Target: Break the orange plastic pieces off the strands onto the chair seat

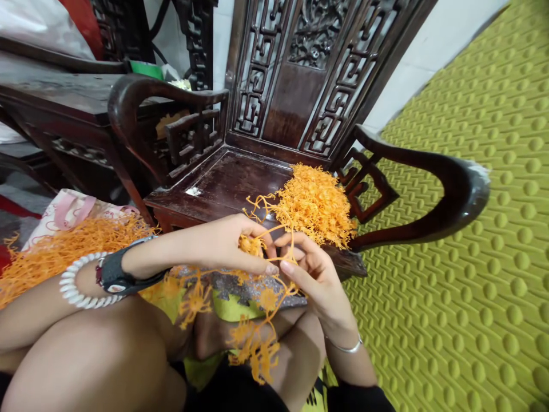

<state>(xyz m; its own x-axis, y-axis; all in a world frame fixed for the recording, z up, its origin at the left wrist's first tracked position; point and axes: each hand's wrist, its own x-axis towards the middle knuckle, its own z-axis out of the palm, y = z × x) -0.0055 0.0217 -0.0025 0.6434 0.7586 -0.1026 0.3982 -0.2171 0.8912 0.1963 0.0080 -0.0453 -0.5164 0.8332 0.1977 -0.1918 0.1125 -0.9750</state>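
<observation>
Dangling over the lap, a tufted orange string is being held in front of a carved wooden chair. It's gripped by both hands btw: some of its orange is bunched inside the curled fingers of the left hand, and a thin bit is pinched between thumb and fingertips of the right hand, whose other fingers are loosely bent.

As for direction, no single straight axis can be given, since it's all bends. A short stretch is run roughly level from hand to hand, a thin loop is stuck up above the right fingertips, and the longest part is hung downward, curved toward the lower left, with its frilly end pointed at the lap. Another tuft is left dangling under the left wrist.

Looks-wise, bright orange all over, thin smooth cord, spidery ragged clusters spaced along it, the lower ones a bit blurred. Similar stuff is piled on the chair seat as an orange heap, and a looser, stringier orange mass is seen beside a pink-handled bag.
</observation>
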